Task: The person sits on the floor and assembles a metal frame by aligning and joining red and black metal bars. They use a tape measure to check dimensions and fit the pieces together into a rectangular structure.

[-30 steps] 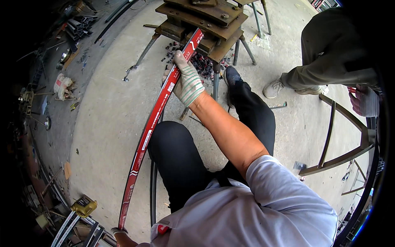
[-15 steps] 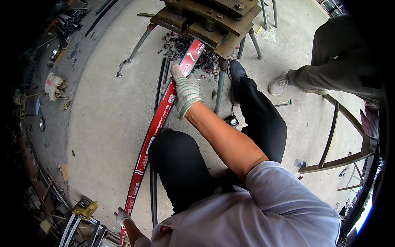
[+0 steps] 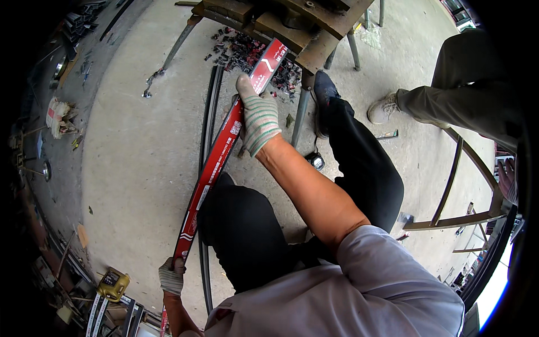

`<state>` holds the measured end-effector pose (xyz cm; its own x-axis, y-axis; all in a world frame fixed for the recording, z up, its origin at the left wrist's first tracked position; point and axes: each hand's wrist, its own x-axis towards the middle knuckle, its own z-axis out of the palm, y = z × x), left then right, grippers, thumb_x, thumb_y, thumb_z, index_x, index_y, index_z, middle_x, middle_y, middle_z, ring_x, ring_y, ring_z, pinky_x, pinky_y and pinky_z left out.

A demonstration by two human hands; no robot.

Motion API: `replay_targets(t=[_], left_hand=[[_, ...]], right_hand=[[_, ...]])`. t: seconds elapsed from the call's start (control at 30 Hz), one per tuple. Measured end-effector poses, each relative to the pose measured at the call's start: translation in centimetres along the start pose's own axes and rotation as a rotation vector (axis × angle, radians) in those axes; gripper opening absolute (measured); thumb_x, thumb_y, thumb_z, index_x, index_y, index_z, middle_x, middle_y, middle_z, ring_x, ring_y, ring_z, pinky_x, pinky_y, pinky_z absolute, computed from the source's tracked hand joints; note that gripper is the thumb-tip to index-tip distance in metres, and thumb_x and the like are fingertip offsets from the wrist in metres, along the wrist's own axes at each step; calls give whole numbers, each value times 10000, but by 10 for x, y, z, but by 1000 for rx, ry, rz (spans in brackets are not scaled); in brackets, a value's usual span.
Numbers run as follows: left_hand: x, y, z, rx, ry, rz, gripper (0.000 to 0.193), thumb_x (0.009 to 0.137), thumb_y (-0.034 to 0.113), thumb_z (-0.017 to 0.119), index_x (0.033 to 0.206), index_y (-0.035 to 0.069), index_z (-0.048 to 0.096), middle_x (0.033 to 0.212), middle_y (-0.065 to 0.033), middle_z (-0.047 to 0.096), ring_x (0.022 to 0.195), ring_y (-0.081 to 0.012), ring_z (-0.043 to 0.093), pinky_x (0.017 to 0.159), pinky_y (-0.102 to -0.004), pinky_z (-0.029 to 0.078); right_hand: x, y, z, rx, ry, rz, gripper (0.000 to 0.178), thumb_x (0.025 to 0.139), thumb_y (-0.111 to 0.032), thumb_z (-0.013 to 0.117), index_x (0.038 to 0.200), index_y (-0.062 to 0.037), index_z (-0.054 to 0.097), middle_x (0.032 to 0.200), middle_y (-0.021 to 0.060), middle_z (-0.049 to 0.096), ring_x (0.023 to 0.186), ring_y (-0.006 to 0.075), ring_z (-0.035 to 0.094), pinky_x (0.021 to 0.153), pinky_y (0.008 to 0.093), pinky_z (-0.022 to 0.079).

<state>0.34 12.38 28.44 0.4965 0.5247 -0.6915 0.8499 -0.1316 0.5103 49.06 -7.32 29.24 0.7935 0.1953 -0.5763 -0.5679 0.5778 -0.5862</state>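
A long, narrow metal profile (image 3: 216,158) wrapped in red printed film slants from the lower left up to the steel bench. Its far end lies at the edge of the bench's heavy plates (image 3: 283,28). My right hand (image 3: 260,115), in a striped knit glove, is closed around the profile close to that end, thumb pointing up along it. Further back, at the lower left, my gloved left hand (image 3: 171,275) grips the same profile, fingers wrapped on it. The profile passes over my left knee, and its near end shows partly below my left hand.
Dark scraps (image 3: 238,53) litter the floor under the bench. Long dark bars (image 3: 210,112) lie beside the profile. A tape measure (image 3: 317,162) sits between my legs. A person's shoe (image 3: 384,108) and a curved metal frame (image 3: 449,224) are at right, a yellow tool (image 3: 113,283) at lower left.
My left hand has moved forward along the profile, from near its back end to further up, and now wraps it. My right hand keeps its grip. The view has shifted slightly.
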Motion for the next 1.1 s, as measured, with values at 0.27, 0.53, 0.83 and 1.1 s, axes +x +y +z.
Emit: replay_targets(t=[0.27, 0.53, 0.83, 1.1], left_hand=[[-12, 18, -4, 40, 60, -10, 596, 940, 595, 708, 830, 11, 659, 643, -25, 615, 607, -111, 530, 573, -315, 427], [-17, 25, -2, 59, 74, -2, 611, 933, 608, 711, 823, 9, 657, 636, -29, 616, 600, -115, 536, 568, -316, 427], [-21, 26, -4, 108, 107, 0, 588, 955, 576, 696, 819, 5, 656, 630, -37, 617, 590, -125, 543, 556, -323, 430], [-26, 32, -4, 230, 179, 34, 490, 977, 453, 704, 833, -14, 673, 623, -74, 605, 583, -157, 532, 552, -352, 435]], right_hand=[[20, 9, -14, -26, 8, -54, 312, 956, -325, 781, 1010, -132, 541, 708, 27, 571, 521, 198, 592, 475, 378, 556], [20, 6, -12, -13, 16, -69, 285, 960, -303, 779, 1002, -136, 551, 703, 21, 569, 510, 199, 592, 462, 371, 551], [6, -6, -3, 9, 21, -9, 272, 967, -317, 768, 980, -149, 555, 708, 30, 585, 514, 204, 604, 464, 380, 555], [8, -4, -9, 36, -48, -20, 296, 974, -352, 754, 984, -135, 553, 701, 43, 582, 522, 206, 607, 472, 378, 554]])
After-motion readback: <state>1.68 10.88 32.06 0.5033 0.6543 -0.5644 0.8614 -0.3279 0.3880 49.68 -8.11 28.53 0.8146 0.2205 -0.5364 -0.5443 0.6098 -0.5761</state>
